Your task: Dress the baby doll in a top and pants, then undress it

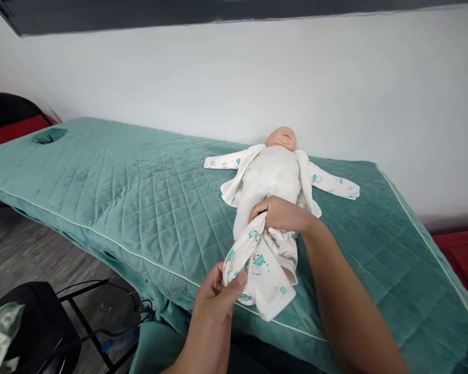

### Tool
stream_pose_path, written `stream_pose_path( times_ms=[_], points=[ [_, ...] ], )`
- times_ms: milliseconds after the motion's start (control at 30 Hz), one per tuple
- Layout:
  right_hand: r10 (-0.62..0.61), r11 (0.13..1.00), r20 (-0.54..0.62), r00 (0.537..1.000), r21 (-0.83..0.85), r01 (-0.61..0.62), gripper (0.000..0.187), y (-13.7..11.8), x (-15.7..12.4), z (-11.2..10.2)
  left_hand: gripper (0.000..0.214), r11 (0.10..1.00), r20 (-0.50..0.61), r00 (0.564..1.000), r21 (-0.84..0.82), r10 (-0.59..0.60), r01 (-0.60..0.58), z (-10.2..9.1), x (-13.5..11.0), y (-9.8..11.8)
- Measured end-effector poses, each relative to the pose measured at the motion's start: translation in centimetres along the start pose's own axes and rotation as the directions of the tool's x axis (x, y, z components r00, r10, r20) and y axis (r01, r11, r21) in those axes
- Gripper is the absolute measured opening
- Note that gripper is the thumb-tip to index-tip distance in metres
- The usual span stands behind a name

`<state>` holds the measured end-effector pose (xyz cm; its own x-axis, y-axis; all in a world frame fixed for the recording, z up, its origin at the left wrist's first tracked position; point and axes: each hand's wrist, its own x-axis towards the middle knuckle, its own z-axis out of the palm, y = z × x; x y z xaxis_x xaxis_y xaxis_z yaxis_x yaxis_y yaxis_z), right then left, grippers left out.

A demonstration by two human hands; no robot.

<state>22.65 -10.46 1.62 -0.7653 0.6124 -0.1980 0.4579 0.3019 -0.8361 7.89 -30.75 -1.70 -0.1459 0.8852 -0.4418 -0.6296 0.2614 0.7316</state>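
Observation:
A baby doll [275, 174] with a white cloth body lies on its back on a green quilted massage table [140, 192], head toward the wall. An open white printed jacket [327, 182] is spread under it with its sleeves out to both sides. My right hand [283, 214] is closed on the waist of small white printed trousers [263, 270] at the doll's lower body. My left hand [218, 293] pinches the lower end of the same trousers near the table's front edge. The doll's legs are hidden inside the cloth.
The table has a face hole [49, 136] at its far left end and stands against a white wall. A black stool [39, 322] and cables sit on the grey floor at the lower left. Red padding [464, 259] shows at the right.

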Motion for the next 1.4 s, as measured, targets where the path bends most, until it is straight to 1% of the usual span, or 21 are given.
stream_pose_path(
  times_ms=[67, 167, 267, 367, 467, 567, 667, 767, 900, 967, 1033, 1100, 1200, 1300, 1400],
  points=[
    [0.017, 1.000, 0.015, 1.000, -0.012, -0.017, 0.022, 0.0, 0.0, 0.0, 0.035, 1.000, -0.002, 1.000, -0.024, 0.014, -0.014, -1.0, 0.4, -1.2],
    [0.016, 0.999, 0.044, 0.999, -0.030, -0.014, 0.019, 0.1, 0.0, 0.1, 0.036, 1.000, 0.027, 1.000, -0.014, 0.009, -0.008, -2.7, 1.2, -3.0],
    [0.012, 0.999, 0.070, 0.997, -0.046, -0.009, 0.014, 0.1, 0.0, 0.3, 0.039, 1.000, 0.037, 0.999, 0.010, -0.016, 0.016, -3.9, 1.6, -4.0],
    [0.051, 0.997, 0.063, 0.997, -0.060, -0.047, 0.009, 0.0, -0.1, 0.4, 0.039, 0.999, -0.036, 0.999, 0.040, 0.027, -0.026, -4.0, 1.6, -3.2],
    [0.078, 0.995, 0.056, 0.995, -0.073, -0.074, 0.010, -0.2, -0.3, 0.4, 0.039, 0.986, -0.093, 0.993, 0.155, 0.072, -0.057, -3.8, 1.7, -1.7],
    [0.084, 0.994, 0.053, 0.995, -0.081, -0.079, 0.010, -0.4, -0.4, 0.5, 0.040, 0.947, -0.054, 0.993, 0.311, 0.102, -0.080, -4.1, 2.2, -0.7],
    [0.064, 0.995, 0.044, 0.997, -0.079, -0.061, 0.011, -0.5, -0.4, 0.6, 0.040, 0.914, -0.004, 0.995, 0.395, 0.099, -0.090, -4.3, 2.6, -0.2],
    [0.047, 0.996, 0.042, 0.998, -0.077, -0.043, 0.012, -0.7, -0.5, 0.6, 0.039, 0.917, 0.019, 0.998, 0.394, 0.054, -0.058, -4.1, 2.6, 0.1],
    [0.049, 0.996, 0.033, 0.998, -0.071, -0.046, 0.019, -0.8, -0.7, 0.5, 0.034, 0.962, 0.084, 0.996, 0.274, -0.039, 0.015, -3.9, 3.1, 0.6],
    [0.043, 0.998, 0.019, 0.999, -0.043, -0.043, 0.024, -0.7, -0.7, 0.4, 0.033, 0.971, 0.125, 0.991, 0.238, -0.046, 0.015, -3.8, 3.7, 0.8],
    [0.026, 1.000, 0.002, 1.000, -0.003, -0.026, 0.026, -0.6, -0.7, 0.3, 0.034, 0.969, 0.144, 0.990, 0.246, 0.000, -0.036, -3.8, 4.7, 1.0],
    [0.019, 0.999, -0.006, 1.000, 0.029, -0.018, 0.028, -0.5, -0.7, 0.3, 0.035, 0.955, 0.147, 0.987, 0.276, 0.072, -0.111, -3.7, 5.8, 1.3],
    [0.031, 0.998, 0.010, 0.999, 0.054, -0.031, 0.039, -0.2, -0.7, 0.1, 0.038, 0.901, 0.165, 0.968, 0.361, 0.190, -0.238, -3.4, 7.5, 1.9],
    [0.034, 0.995, 0.010, 0.999, 0.091, -0.035, 0.043, -0.1, -0.8, 0.1, 0.036, 0.772, 0.224, 0.921, 0.503, 0.318, -0.389, -3.0, 9.2, 2.7],
    [0.017, 0.989, -0.019, 1.000, 0.146, -0.014, 0.041, -0.1, -0.9, 0.1, 0.031, 0.625, 0.285, 0.868, 0.605, 0.408, -0.493, -2.6, 10.9, 3.5]
  ],
)
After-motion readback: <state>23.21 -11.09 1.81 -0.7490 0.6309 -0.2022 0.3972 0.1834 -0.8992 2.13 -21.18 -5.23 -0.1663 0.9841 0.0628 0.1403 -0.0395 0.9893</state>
